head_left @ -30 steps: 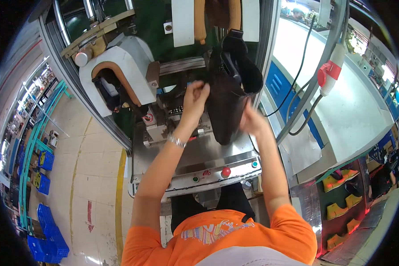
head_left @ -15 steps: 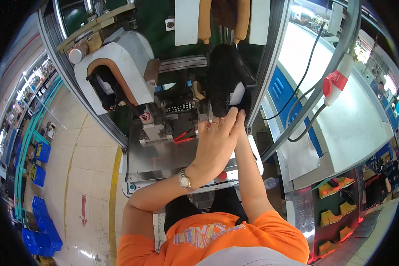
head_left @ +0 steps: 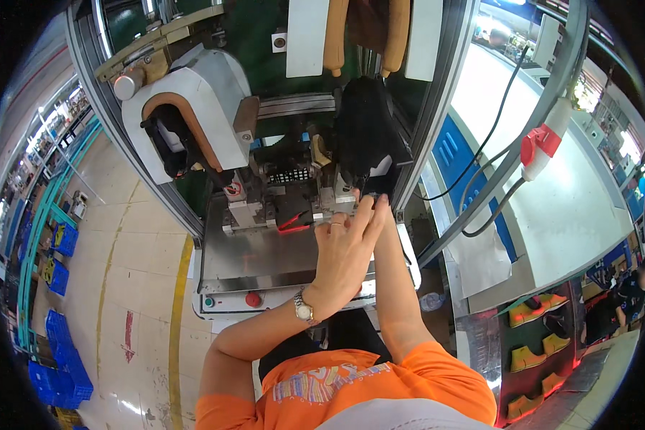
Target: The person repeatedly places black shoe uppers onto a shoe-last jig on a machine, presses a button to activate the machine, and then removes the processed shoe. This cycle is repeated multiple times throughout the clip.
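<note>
A black shoe upper [head_left: 364, 129] with a white patch near its lower end sits on the right station of the machine. At that lower end my left hand [head_left: 342, 251] has its fingers bent and pinched on the edge; a ring and a wristwatch are on it. My right hand [head_left: 381, 209] reaches to the same end, mostly hidden behind the left, and its fingers cannot be made out. Another black shoe upper [head_left: 170, 140] is set inside the tan-lined, U-shaped clamp [head_left: 204, 93] of the left station.
Red-handled pliers or snips [head_left: 292, 225] lie on the metal plate [head_left: 258, 258]. A red button [head_left: 253, 299] is on the machine's front. Two tan pads [head_left: 335, 43] hang above the right upper. A white bench [head_left: 552, 215] stands right, with yellow shoes [head_left: 529, 357] on a rack below.
Both hands have moved slightly down toward me along the upper's lower end. More of the machine's front, with a red button, shows left of my left arm. The upper remains on its station.
</note>
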Motion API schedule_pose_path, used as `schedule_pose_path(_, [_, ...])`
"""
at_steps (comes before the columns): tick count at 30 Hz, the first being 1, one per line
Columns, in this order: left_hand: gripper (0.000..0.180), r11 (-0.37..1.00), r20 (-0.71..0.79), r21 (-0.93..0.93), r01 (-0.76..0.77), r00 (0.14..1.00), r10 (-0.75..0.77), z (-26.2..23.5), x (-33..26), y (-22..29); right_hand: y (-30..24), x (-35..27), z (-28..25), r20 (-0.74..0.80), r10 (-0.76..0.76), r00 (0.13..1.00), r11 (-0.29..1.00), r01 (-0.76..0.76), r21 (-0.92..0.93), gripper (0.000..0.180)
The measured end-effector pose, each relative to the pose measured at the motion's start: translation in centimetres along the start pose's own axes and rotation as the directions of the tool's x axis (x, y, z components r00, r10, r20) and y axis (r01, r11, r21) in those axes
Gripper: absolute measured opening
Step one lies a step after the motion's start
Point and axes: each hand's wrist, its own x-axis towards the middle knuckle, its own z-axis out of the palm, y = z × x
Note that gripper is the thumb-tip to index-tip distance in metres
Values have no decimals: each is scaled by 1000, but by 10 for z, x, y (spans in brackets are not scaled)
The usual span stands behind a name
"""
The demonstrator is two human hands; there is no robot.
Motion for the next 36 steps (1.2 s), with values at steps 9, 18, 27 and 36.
schedule_pose_path(9, [61, 995, 83, -95, 33, 996, -25, 5, -5, -2, 3, 12, -8, -19, -56, 998, 998, 55, -34, 27])
schedule_pose_path(18, [56, 980, 10, -193, -42, 999, 45, 1, 6, -5, 17, -2, -18, -61, -119, 991, 987, 111, -113, 25])
schedule_pose_path(27, [36, 772, 85, -634, 46, 996, 11, -4, -54, -48, 20, -109, -130, -150, -718, 680, 219, 16, -976, 29])
schedule_pose_path(36, [16, 544, 299, -762, 352, 936, -187, 81, -161, -62, 45, -202, -212, -405, -543, 736, 277, -298, -913, 74])
